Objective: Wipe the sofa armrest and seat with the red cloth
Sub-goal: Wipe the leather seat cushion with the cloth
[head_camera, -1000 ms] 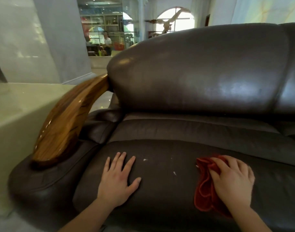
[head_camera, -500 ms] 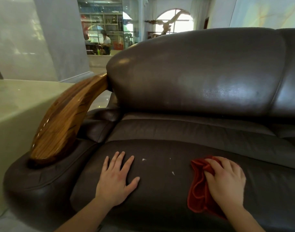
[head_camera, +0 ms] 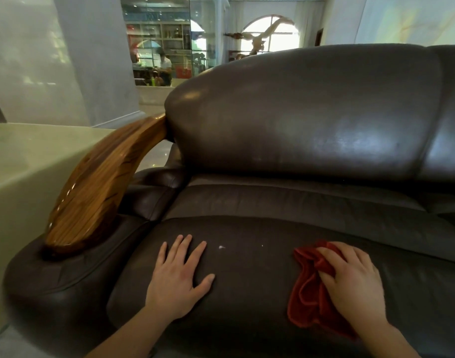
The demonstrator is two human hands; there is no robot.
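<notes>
A dark brown leather sofa fills the view, its seat cushion [head_camera: 247, 293] lying beside a polished wooden armrest [head_camera: 102, 184] at the left end. The left hand [head_camera: 178, 276] lies flat and spread on the cushion, holding nothing. The right hand [head_camera: 350, 277] presses down on the bunched red cloth [head_camera: 307, 295], fingers curled over its top. Seat wiping looks to be the step in hand; two pale specks [head_camera: 222, 247] lie between the hands, so the next stroke likely sweeps leftward over them.

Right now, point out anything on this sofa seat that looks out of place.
Two small white specks lie on the dark seat cushion, between the flat left hand and the red cloth under the right hand.
</notes>
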